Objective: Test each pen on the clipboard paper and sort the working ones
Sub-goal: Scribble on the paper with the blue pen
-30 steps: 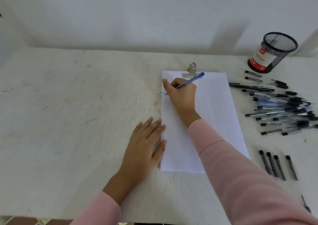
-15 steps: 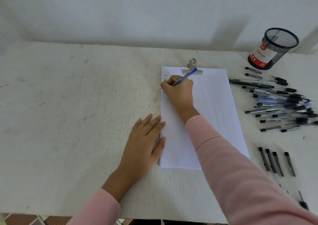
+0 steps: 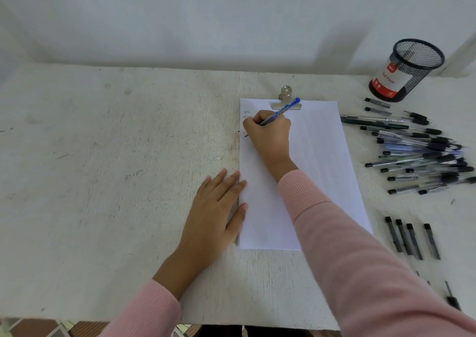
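White paper (image 3: pixel 316 172) lies on a clipboard held by a metal clip (image 3: pixel 286 99). My right hand (image 3: pixel 270 137) grips a blue pen (image 3: pixel 282 111) with its tip on the paper's upper left corner, beside small written marks (image 3: pixel 246 114). My left hand (image 3: pixel 216 213) lies flat on the table, fingers straight, thumb touching the paper's left edge. A heap of pens (image 3: pixel 417 151) lies to the right of the paper. Nearer me, a row of several black pens (image 3: pixel 412 236) lies side by side.
A black mesh pen cup (image 3: pixel 407 71) with a red and white label stands at the back right near the wall. Two more dark pens (image 3: pixel 450 295) lie at the front right. The white table (image 3: pixel 103 169) stretches left; its front edge is close to me.
My right hand has shifted slightly on the upper left of the paper while writing with the blue pen. The left hand has stayed flat in place.
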